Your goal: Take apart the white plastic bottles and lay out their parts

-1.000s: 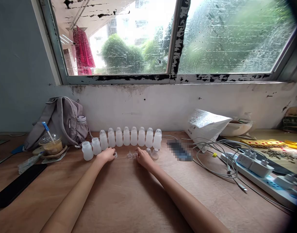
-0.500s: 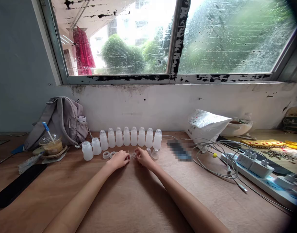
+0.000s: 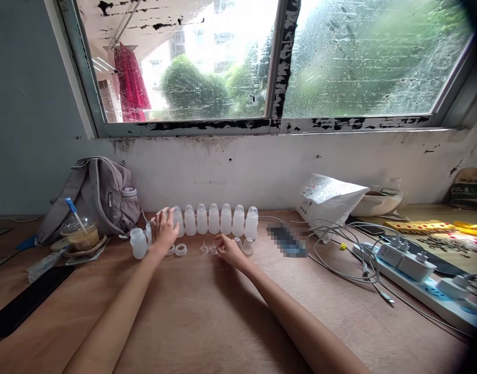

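Note:
My left hand [image 3: 165, 228], fingers spread, is at the left end of a row of capped white baby bottles [image 3: 213, 221]. It covers the end bottle and part of an uncapped bottle; whether it touches them I cannot tell. Left of it stands another uncapped baby bottle [image 3: 138, 244]. My right hand [image 3: 229, 250] rests on the table with fingers curled together, hiding what they may hold. By its fingertips lies a clear bottle nipple [image 3: 213, 250], with a second nipple [image 3: 203, 249] beside it. White collar rings [image 3: 181, 250] lie further left, and clear caps [image 3: 248, 246] stand right of my right hand.
A backpack [image 3: 102, 200] and a drink cup [image 3: 80, 234] are at the left, with a black slab [image 3: 30, 301] in front. On the right are a white pouch [image 3: 328, 200], looped cables [image 3: 343, 272] and a power strip [image 3: 425, 285]. A pixelated dark object [image 3: 287, 241] lies behind my right hand.
My left hand has moved left and away from the nipples to the bottles, and its fingers have spread. My right hand has stayed in nearly the same place. The view has shifted slightly.

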Action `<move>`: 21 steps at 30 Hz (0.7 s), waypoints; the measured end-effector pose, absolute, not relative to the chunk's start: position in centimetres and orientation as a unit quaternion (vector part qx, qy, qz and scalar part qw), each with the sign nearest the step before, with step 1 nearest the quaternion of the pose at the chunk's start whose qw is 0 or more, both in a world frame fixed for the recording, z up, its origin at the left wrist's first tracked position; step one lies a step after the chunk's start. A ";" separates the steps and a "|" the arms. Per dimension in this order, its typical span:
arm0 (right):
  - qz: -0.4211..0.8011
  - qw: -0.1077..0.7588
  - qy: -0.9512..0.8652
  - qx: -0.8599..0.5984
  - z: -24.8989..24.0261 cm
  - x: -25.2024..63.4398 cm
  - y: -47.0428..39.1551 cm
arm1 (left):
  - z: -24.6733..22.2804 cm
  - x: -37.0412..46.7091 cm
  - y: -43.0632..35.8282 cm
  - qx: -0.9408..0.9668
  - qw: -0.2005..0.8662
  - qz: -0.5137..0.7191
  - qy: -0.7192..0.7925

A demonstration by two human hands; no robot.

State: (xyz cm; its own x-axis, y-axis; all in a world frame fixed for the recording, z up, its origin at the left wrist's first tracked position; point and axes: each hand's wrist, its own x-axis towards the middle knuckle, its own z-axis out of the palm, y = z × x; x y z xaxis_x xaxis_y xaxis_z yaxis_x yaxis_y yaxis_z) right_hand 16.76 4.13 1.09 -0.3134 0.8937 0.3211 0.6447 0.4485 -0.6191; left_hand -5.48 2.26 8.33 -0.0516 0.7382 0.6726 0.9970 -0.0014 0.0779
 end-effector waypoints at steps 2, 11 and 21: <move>0.192 0.326 -0.787 -0.487 1.1 16.7 4.2 | 8.4 -6.9 2.6 -0.606 0.257 -0.288 -0.695; 0.198 0.333 -0.785 -0.484 2.0 16.7 3.7 | 6.9 -8.6 3.3 -0.602 0.247 -0.309 -0.693; 0.276 0.431 -0.735 -0.445 6.4 16.7 2.3 | 9.4 -4.9 1.2 -0.665 0.184 -0.521 -0.502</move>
